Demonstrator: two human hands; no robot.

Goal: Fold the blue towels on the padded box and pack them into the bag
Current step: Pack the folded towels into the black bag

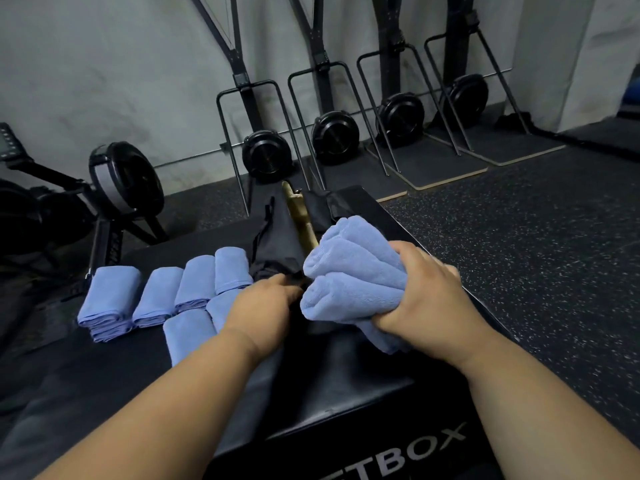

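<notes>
Seen from the head camera, the folding looks finished or nearly so, judging by how things lie. A group of folded blue towels (166,299) sits in short rows on the left part of the padded box (346,375), each a tidy rectangle, some stacked. No loose, unfolded towel shows. Packing seems to be under way: a black bag (280,244) lies on the box beyond the hands, with a gold-coloured strip (300,216) showing along its opening. Whether any towels are already inside cannot be told. All the rows at the left remain to be packed.

The right hand (426,292) is curled round a thick bundle of folded towels (353,271), gripping it from the near side and holding it just at the bag's mouth. The left hand (263,303) reaches to the dark edge of the bag beside the bundle; its fingertips are hidden in the fabric, so I judge it is pinching the opening apart, though the grip itself is not plainly visible.
</notes>
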